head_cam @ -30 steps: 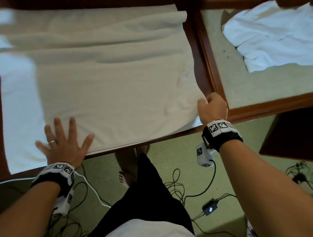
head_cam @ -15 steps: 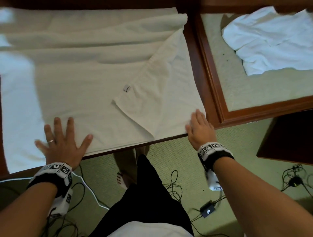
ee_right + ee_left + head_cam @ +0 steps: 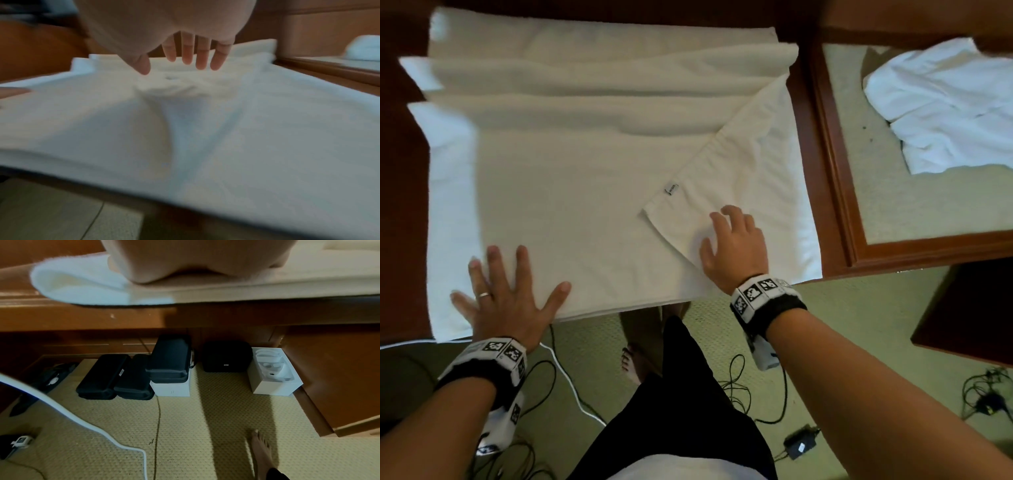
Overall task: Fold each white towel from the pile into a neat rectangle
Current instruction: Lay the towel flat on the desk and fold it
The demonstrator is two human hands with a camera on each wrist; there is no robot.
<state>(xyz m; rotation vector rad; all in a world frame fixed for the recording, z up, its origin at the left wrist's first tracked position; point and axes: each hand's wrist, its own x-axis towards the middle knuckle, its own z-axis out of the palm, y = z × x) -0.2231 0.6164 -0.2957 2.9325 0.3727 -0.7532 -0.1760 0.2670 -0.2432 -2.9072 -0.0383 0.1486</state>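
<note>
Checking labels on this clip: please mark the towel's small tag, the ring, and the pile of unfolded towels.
small tag [image 3: 672, 189], head view, its middle.
ring [image 3: 484, 295], head view, band on a left-hand finger.
pile of unfolded towels [image 3: 941, 102], head view, top cloth.

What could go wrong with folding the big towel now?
1. The folded-over corner lies slanted across the towel, not lined up with its edges, so the fold may come out crooked instead of a neat rectangle.
2. The near edge of the towel sits right at the table edge, so it might slide off if the right hand tugs it.
3. The left hand only presses flat, so wrinkles near the back could stay.
</note>
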